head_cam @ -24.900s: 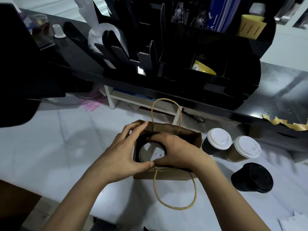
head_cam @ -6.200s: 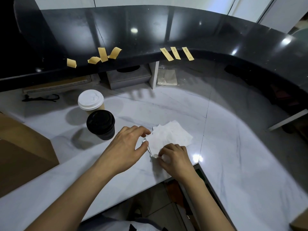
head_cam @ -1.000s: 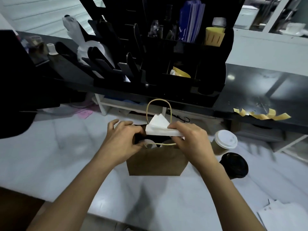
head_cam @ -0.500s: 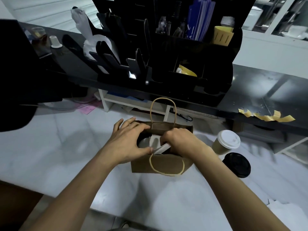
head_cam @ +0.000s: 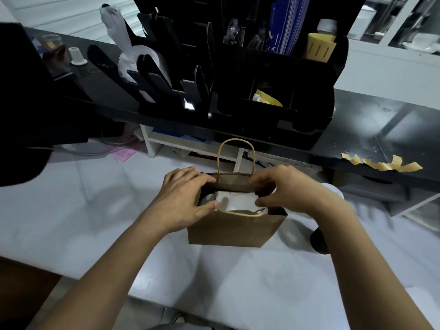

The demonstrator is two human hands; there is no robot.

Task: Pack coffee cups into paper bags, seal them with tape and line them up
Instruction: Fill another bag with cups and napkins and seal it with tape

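Head view: napkin [head_cam: 235, 201] now tucked inside bag [head_cam: 233, 231]; left hand [head_cam: 183, 198] and right hand [head_cam: 292, 189], each grip curled round the rim, closing it for tape.

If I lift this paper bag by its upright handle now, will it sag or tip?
The paper bag likely holds shape: its front wall stands flat. Probably bottom-heavy, since a cup lid shows beside the napkin. Lifting one handle may tilt it; the near handle lies folded down.

Brown paper bag [head_cam: 234, 231] stands upright, mouth open (far handle [head_cam: 236, 140] raised).
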